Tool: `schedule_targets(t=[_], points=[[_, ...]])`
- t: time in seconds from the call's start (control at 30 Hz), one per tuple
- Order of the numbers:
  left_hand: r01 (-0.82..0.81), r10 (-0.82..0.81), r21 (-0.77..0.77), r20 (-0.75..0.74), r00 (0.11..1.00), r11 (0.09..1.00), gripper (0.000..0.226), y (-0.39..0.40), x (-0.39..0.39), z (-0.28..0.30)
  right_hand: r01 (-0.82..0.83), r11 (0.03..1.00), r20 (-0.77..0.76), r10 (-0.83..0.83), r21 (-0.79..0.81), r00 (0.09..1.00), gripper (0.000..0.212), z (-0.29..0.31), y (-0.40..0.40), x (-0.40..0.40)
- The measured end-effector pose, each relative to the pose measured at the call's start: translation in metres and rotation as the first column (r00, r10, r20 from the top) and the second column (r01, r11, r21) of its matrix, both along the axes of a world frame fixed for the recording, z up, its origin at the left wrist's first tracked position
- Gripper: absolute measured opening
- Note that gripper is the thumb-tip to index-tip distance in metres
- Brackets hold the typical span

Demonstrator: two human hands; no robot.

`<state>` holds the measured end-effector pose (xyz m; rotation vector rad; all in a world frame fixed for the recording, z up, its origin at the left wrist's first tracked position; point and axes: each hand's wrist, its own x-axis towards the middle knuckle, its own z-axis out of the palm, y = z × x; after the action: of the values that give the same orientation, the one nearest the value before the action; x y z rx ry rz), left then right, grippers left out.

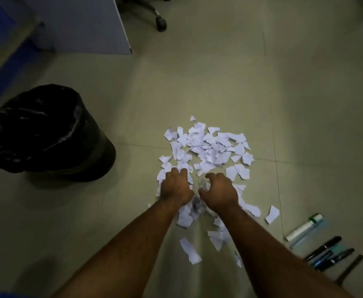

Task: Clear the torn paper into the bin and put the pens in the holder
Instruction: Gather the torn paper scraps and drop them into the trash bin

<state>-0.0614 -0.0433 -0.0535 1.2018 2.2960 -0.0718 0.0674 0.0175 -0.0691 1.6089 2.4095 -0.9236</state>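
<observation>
A heap of torn white paper (210,147) lies scattered on the floor in the middle of the view. My left hand (175,186) rests on the near left edge of the heap, fingers curled down into the scraps. Beside it, my right hand (218,190) has its fingers curled over scraps, with crumpled paper showing between the two hands. A bin (45,134) lined with a black bag stands open on the floor to the left. Several pens and markers (324,248) lie on the floor at the lower right. No pen holder is in view.
A grey desk panel (85,24) and a blue surface stand at the top left. An office chair's castor (161,23) is behind it. Loose scraps (190,250) trail toward me between my forearms. The floor is pale tile.
</observation>
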Motion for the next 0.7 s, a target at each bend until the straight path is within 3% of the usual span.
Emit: schedule_targets(t=[0.07, 0.1, 0.2, 0.27, 0.33, 0.4, 0.5, 0.6, 0.7], points=[[0.06, -0.062, -0.017, -0.169, 0.984, 0.998, 0.088, -0.005, 0.0, -0.008, -0.036, 0.998, 0.137, 0.028, 0.054, 0.99, 0.079, -0.009, -0.005, 0.004], [0.042, -0.048, -0.04, -0.183, 0.982, 0.998, 0.099, -0.007, 0.0, -0.012, -0.037, 0.998, 0.2, 0.028, 0.043, 0.979, 0.089, -0.013, -0.006, 0.005], [-0.093, 0.087, -0.136, -0.047, 0.995, 0.986, 0.114, -0.009, 0.002, -0.027, -0.001, 0.999, 0.257, 0.011, -0.04, 0.966, 0.096, -0.024, -0.007, 0.005], [-0.068, 0.071, -0.158, 0.01, 0.997, 0.985, 0.107, -0.011, 0.008, -0.033, -0.042, 0.999, 0.223, 0.042, -0.008, 0.974, 0.09, -0.029, -0.009, 0.004], [0.026, -0.025, -0.055, 0.01, 1.0, 0.998, 0.088, -0.013, 0.014, -0.035, -0.128, 0.99, 0.187, 0.117, 0.05, 0.975, 0.091, -0.031, -0.012, 0.004], [0.128, -0.128, 0.027, 0.0, 0.992, 0.991, 0.072, -0.016, 0.017, -0.034, -0.168, 0.982, 0.094, 0.16, 0.085, 0.983, 0.079, -0.033, -0.012, 0.008], [0.176, -0.166, 0.108, -0.097, 0.981, 0.978, 0.07, -0.022, 0.018, -0.036, -0.139, 0.975, -0.024, 0.145, 0.175, 0.989, 0.067, -0.035, -0.007, 0.015], [0.134, -0.121, 0.061, -0.18, 0.976, 0.989, 0.098, -0.027, 0.02, -0.037, -0.152, 0.954, 0.01, 0.155, 0.26, 0.988, 0.084, -0.037, 0.001, 0.016], [0.127, -0.134, -0.164, -0.03, 0.991, 0.978, 0.13, -0.024, 0.017, -0.044, -0.261, 0.958, 0.142, 0.245, 0.115, 0.959, 0.097, -0.031, 0.007, 0.006]])
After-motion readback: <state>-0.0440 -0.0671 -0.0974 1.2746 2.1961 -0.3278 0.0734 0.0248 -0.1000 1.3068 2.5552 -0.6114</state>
